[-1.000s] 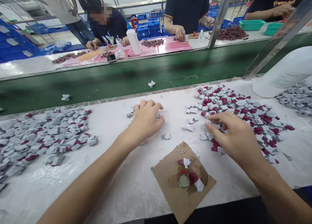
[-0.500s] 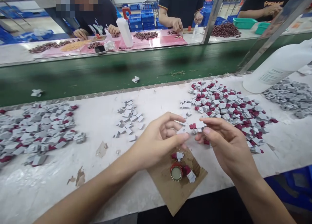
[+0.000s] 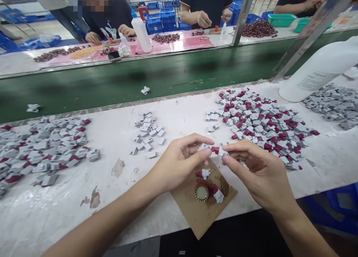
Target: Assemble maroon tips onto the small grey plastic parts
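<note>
Red cap (image 3: 201, 192), pale inside; left hand (image 3: 180, 162) pinches grey block (image 3: 203, 147), right hand (image 3: 256, 169) bicolour piece (image 3: 219, 151).

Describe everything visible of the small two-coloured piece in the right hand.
The small piece is pale grey and maroon, apparently plastic. The right hand pinches its grey part between thumb and forefinger, above the table. Its maroon end points towards the grey piece in the left hand; whether they touch is unclear.
</note>
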`<control>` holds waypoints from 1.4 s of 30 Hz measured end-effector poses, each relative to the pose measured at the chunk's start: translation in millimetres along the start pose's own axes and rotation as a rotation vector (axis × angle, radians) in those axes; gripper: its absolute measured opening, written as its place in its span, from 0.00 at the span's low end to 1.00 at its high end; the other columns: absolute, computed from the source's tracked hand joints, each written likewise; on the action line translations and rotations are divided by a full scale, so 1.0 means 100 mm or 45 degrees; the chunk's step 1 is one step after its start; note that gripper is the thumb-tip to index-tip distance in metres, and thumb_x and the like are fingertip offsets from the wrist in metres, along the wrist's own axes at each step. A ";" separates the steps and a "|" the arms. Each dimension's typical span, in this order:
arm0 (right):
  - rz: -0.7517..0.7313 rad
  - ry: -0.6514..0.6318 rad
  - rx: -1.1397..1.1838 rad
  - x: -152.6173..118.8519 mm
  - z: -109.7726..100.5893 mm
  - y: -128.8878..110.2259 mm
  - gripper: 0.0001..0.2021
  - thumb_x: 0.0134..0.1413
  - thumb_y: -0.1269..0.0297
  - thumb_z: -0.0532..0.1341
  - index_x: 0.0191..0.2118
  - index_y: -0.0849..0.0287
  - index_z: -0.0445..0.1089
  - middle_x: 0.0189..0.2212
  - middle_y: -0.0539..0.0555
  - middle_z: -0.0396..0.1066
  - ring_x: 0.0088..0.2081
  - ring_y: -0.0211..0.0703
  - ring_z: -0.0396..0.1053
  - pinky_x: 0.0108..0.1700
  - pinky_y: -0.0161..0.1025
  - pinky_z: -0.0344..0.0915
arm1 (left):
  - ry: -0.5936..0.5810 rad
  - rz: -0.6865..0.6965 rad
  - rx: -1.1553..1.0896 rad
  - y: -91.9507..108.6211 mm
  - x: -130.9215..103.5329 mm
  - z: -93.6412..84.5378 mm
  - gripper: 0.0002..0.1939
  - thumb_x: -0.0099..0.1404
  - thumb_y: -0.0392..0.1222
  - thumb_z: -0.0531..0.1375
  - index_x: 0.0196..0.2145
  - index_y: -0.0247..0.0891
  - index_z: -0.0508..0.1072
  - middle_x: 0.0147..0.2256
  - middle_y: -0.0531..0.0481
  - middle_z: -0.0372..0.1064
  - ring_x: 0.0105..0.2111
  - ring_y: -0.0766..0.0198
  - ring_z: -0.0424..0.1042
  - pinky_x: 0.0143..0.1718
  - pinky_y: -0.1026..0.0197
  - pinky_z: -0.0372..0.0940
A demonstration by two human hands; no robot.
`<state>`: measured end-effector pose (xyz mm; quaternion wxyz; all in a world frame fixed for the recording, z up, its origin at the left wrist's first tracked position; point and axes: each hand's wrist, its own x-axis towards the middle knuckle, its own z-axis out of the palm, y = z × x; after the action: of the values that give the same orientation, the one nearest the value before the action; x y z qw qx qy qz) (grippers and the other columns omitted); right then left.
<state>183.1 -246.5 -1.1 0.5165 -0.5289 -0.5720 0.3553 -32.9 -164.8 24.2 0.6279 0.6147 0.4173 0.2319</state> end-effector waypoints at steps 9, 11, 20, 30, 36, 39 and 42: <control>-0.108 -0.352 -0.109 -0.41 0.06 -0.14 0.08 0.69 0.74 0.66 0.43 0.51 0.77 0.37 0.52 0.82 0.35 0.44 0.81 0.35 0.37 0.77 | 0.188 0.011 0.052 -0.19 0.02 -0.23 0.13 0.77 0.44 0.64 0.55 0.43 0.82 0.47 0.43 0.85 0.41 0.56 0.85 0.43 0.53 0.79; -0.116 -0.376 -0.129 -0.43 0.11 -0.14 0.08 0.70 0.75 0.65 0.42 0.52 0.76 0.35 0.52 0.81 0.33 0.43 0.80 0.33 0.37 0.75 | 0.180 -0.008 0.035 -0.20 0.02 -0.23 0.15 0.73 0.43 0.68 0.56 0.42 0.81 0.42 0.45 0.85 0.38 0.56 0.84 0.41 0.54 0.79; 0.029 -0.254 -0.022 -0.38 0.08 -0.19 0.07 0.69 0.71 0.69 0.41 0.49 0.80 0.36 0.52 0.82 0.36 0.45 0.82 0.35 0.38 0.77 | 0.192 0.012 -0.062 -0.11 0.04 -0.21 0.09 0.72 0.45 0.71 0.48 0.41 0.82 0.44 0.45 0.84 0.38 0.58 0.85 0.47 0.54 0.80; 0.188 0.368 0.537 -0.02 0.05 0.19 0.03 0.64 0.60 0.77 0.42 0.44 0.86 0.42 0.52 0.85 0.49 0.58 0.86 0.55 0.61 0.82 | -0.028 0.002 -0.426 0.01 0.06 0.15 0.11 0.71 0.43 0.72 0.48 0.41 0.79 0.40 0.46 0.86 0.44 0.52 0.88 0.47 0.52 0.82; 0.228 0.389 0.608 -0.03 0.14 0.21 0.04 0.60 0.60 0.78 0.39 0.47 0.86 0.39 0.52 0.83 0.44 0.51 0.84 0.52 0.54 0.83 | -0.039 0.042 -0.451 -0.03 0.09 0.19 0.10 0.71 0.40 0.73 0.48 0.39 0.80 0.42 0.47 0.86 0.42 0.57 0.87 0.49 0.56 0.81; 0.224 0.380 0.572 -0.03 0.14 0.20 0.04 0.60 0.59 0.79 0.39 0.47 0.86 0.39 0.52 0.83 0.43 0.51 0.83 0.51 0.52 0.83 | -0.036 0.031 -0.435 -0.04 0.09 0.19 0.11 0.70 0.41 0.73 0.48 0.40 0.80 0.42 0.47 0.86 0.43 0.56 0.87 0.50 0.54 0.81; 0.211 0.315 0.552 -0.02 0.11 0.19 0.02 0.63 0.62 0.77 0.40 0.47 0.87 0.39 0.52 0.84 0.43 0.48 0.84 0.49 0.46 0.83 | -0.038 0.018 -0.410 -0.05 0.09 0.20 0.10 0.70 0.42 0.73 0.47 0.40 0.80 0.42 0.46 0.86 0.44 0.54 0.87 0.50 0.53 0.81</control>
<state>176.8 -243.8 -22.0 0.6528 -0.4905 -0.3698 0.4433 -13.3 -170.0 14.8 0.7227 0.5124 0.3611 0.2911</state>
